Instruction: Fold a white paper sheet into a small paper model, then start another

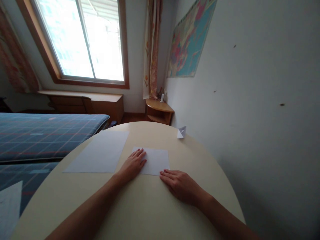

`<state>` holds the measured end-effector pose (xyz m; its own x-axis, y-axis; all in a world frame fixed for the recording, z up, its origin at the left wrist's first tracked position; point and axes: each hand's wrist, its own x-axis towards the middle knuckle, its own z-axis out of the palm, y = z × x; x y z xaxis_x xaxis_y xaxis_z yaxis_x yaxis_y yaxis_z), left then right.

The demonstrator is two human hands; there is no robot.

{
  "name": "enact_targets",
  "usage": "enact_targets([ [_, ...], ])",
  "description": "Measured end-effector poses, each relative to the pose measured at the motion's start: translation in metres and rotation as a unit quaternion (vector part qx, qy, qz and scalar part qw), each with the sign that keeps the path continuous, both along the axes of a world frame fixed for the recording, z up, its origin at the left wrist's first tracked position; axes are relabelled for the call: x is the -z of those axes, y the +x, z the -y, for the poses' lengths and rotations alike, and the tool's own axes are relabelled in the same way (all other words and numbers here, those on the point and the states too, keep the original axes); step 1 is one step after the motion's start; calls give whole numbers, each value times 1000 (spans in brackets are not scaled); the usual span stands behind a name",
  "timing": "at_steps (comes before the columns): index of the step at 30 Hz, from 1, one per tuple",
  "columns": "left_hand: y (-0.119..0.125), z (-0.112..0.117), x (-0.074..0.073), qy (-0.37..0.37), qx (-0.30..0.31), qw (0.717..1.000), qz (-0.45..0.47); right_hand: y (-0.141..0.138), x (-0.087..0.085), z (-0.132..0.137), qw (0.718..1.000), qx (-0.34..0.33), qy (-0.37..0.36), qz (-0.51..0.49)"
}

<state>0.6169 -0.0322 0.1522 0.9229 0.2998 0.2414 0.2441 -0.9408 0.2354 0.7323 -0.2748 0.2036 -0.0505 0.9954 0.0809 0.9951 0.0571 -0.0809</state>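
A small sheet of white paper [155, 160] lies flat on the round cream table [140, 213]. My left hand [134, 164] rests flat over its left edge, fingers stretched out and pointing away from me. At the near right corner of that sheet, my right hand [178, 184] touches the paper with its fingertips, the fingers extended side by side and pointing left. Neither hand grips anything. A larger white sheet [100, 153] lies to the left of my left hand. Toward the far right edge of the table stands a small folded paper piece [181, 132].
A white wall [262, 140] borders the table on the right. On the left is a bed with a blue plaid mattress [50, 136], with another white sheet [11, 206] at the lower left. Beyond stand a wooden desk [105, 97] and a corner shelf [160, 106].
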Motion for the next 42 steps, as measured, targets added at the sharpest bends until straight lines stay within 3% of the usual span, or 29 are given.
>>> enact_targets([
  [7,0,1,-1,-1,-2,1000,4,4,-17,14,999,42,-14,32],
  [12,1,2,0,2,-6,1000,16,-13,-29,-6,983,142,-22,112],
  [18,0,1,2,5,-3,1000,28,-53,-7,-47,995,76,59,-14],
  [22,0,0,3,6,-6,1000,29,-60,5,-51,995,49,-9,-89],
  [26,0,1,1,5,-12,1000,26,-51,5,-34,989,68,-62,-120],
  [36,1,11,-5,6,-36,999,-1,-32,2,21,967,239,-69,-54],
  [40,4,21,-6,8,-60,998,-7,-32,-9,1,952,300,-39,-32],
  [42,4,26,-8,10,-66,998,-11,-31,-11,-22,957,289,-3,-37],
])
